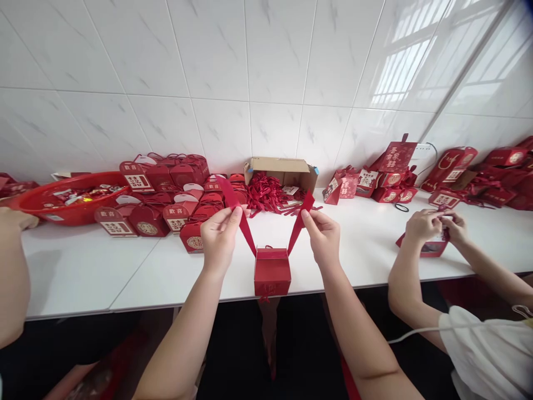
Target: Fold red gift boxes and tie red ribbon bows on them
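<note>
A small red gift box (272, 273) rests on the front edge of the white table, straight ahead of me. A wide red ribbon (249, 233) runs from it, with one end rising on each side. My left hand (220, 236) pinches the left end between thumb and fingers. Between thumb and fingertips, my right hand (322, 236) grips the other end. Both ends are pulled up and outward in a V above the box. How the ribbon passes through or behind the box is hidden.
Stacked red gift boxes (152, 219) and a red basin (70, 208) of wrapped sweets stand left. An open cardboard carton (287, 164) with red ribbons (266, 193) is at the wall. At right, a co-worker's hands (435, 225) handle another box; another person's arm (12, 266) is far left.
</note>
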Motion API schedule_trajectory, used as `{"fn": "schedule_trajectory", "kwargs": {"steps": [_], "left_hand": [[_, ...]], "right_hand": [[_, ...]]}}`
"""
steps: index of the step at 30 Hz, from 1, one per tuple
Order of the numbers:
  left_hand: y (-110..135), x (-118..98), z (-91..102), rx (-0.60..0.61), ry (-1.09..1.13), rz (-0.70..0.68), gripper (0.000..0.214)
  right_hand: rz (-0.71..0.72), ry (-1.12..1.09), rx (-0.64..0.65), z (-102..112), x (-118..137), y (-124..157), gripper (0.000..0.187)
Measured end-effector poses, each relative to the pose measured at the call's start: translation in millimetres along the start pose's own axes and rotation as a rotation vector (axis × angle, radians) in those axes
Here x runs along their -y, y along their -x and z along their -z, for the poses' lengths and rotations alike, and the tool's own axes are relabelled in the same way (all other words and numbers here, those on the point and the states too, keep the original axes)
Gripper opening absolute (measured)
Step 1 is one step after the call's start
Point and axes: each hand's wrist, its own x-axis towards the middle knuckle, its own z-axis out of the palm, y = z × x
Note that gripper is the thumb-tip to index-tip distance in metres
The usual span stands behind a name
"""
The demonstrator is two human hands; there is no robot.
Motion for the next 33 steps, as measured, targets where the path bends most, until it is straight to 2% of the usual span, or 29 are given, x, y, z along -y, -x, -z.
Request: {"fn": "schedule_trajectory", "kwargs": {"steps": [5, 7, 17, 25, 33], "left_hand": [[-1.5, 0.5, -4.0, 0.129, 0.083, 0.014, 0.018], [-1.7, 1.5, -4.7, 0.165, 0.114, 0.025, 0.017], [4.1, 12.4, -0.1, 0.212, 0.084, 0.09, 0.017], [3.7, 1.7, -1.8, 0.251, 0.071, 0.042, 0.02], [3.5, -2.3, -7.8, 0.277, 0.051, 0.065, 0.027]], "right_hand": [[-0.148, -0.183, 0.091, -2.2, 0.9, -2.8, 0.022], [-0.166, -0.226, 0.093, -2.9, 0.2, -3.3, 0.021], [-0.091, -0.22, 0.097, -3.2, 9.7, -5.7, 0.019], [-0.083, -0.231, 0.099, -6.8, 12.8, -5.9, 0.018], [-0.099, -0.238, 0.089, -8.4, 12.7, -6.4, 0.018]]}}
